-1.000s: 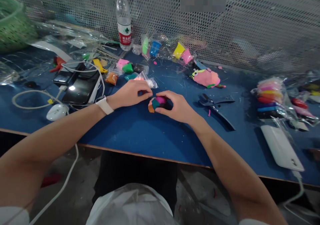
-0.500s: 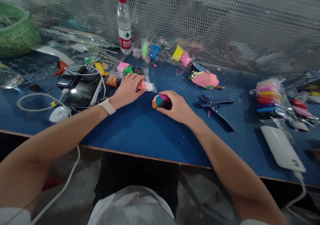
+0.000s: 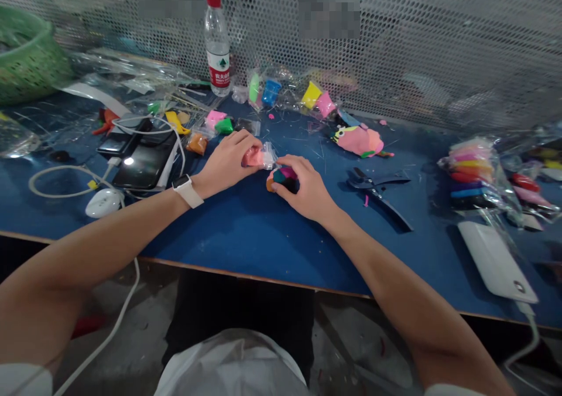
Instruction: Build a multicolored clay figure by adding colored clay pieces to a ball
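Observation:
My left hand (image 3: pixel 233 159) is closed on a small clear bag of coral-pink clay (image 3: pixel 253 157), with the bag's clear end (image 3: pixel 268 154) pointing right. My right hand (image 3: pixel 307 188) curls round a lump of multicoloured clay (image 3: pixel 283 179), showing orange, teal, purple and black patches, low over the blue table. The tip of the right forefinger is close to the bag's clear end; whether they touch I cannot tell. Beyond my right hand lies a pink clay fish (image 3: pixel 359 140) with a yellow face. Dark-handled pliers (image 3: pixel 380 194) rest to the right of that hand.
Small bags of clay, among them an orange one (image 3: pixel 197 143) and a green one (image 3: pixel 224 125), lie past my left hand. A water bottle (image 3: pixel 218 50) stands by the mesh partition. Phones (image 3: pixel 143 161) and cables are at left, a white power bank (image 3: pixel 496 261) at right.
My left hand has moved slightly right with the bag of coral-pink clay, whose clear end now rises nearer my right fingers. My right hand has shifted a little left, covering more of the multicoloured lump.

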`<state>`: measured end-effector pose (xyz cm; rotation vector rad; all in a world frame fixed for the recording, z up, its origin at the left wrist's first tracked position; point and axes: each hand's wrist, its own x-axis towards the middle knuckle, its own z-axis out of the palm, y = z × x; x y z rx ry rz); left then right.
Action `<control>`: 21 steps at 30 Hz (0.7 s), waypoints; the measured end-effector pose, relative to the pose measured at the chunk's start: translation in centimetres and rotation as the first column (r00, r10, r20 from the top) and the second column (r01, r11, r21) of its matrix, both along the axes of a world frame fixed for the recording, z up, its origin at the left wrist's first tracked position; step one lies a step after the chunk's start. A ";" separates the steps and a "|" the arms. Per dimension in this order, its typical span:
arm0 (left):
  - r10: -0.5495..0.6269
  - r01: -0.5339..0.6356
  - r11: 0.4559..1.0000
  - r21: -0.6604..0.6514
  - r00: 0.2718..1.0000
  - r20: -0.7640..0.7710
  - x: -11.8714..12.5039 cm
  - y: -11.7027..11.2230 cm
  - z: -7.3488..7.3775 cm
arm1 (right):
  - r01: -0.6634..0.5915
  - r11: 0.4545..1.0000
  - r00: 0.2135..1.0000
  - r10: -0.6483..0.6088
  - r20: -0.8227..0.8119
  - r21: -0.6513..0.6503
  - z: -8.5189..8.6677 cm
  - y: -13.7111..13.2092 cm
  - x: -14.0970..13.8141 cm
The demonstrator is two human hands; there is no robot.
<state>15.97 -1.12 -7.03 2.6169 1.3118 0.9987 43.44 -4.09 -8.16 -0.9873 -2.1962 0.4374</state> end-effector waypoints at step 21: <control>-0.228 0.248 0.961 -0.123 0.962 0.152 1.2 -2.3 0.1 | 0.121 0.991 0.930 -0.132 -0.343 -0.054 0.7 -0.8 -0.8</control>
